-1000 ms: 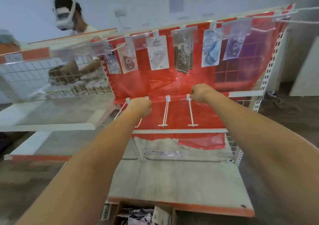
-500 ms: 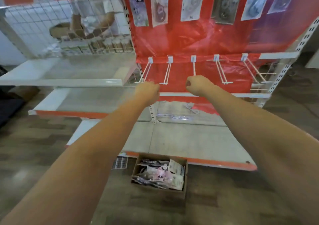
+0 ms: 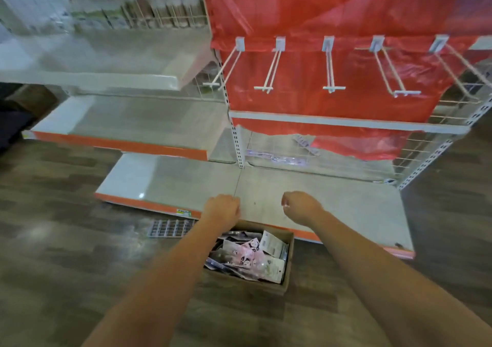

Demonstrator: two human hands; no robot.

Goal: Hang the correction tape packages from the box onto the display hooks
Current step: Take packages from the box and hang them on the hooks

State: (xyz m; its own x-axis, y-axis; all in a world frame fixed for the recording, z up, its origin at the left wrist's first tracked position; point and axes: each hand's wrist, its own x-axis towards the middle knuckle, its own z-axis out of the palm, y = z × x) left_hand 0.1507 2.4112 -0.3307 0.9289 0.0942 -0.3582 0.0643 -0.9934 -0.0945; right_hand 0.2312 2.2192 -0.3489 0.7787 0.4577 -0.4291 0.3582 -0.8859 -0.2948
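Note:
A brown cardboard box [image 3: 289,263] stands on the floor against the front of the bottom shelf. It holds several correction tape packages [image 3: 250,256], pink, white and clear. My left hand [image 3: 222,209] hovers over the box's far left corner with its fingers curled and holds nothing. My right hand [image 3: 299,207] hangs over the shelf just beyond the box, also curled and with nothing in it. Several white display hooks [image 3: 330,67] stick out bare from the red backing [image 3: 319,14] above.
The grey bottom shelf [image 3: 332,203] has an orange front edge. Flat clear packs [image 3: 277,157] lie at its back. A barcode label sheet [image 3: 170,228] lies on the wooden floor left of the box. White shelves [image 3: 127,123] and a wire basket [image 3: 133,14] stand at left.
My view has tilted down from the upper hooks to the floor. Both hands have dropped from the lower hook row to just above the box.

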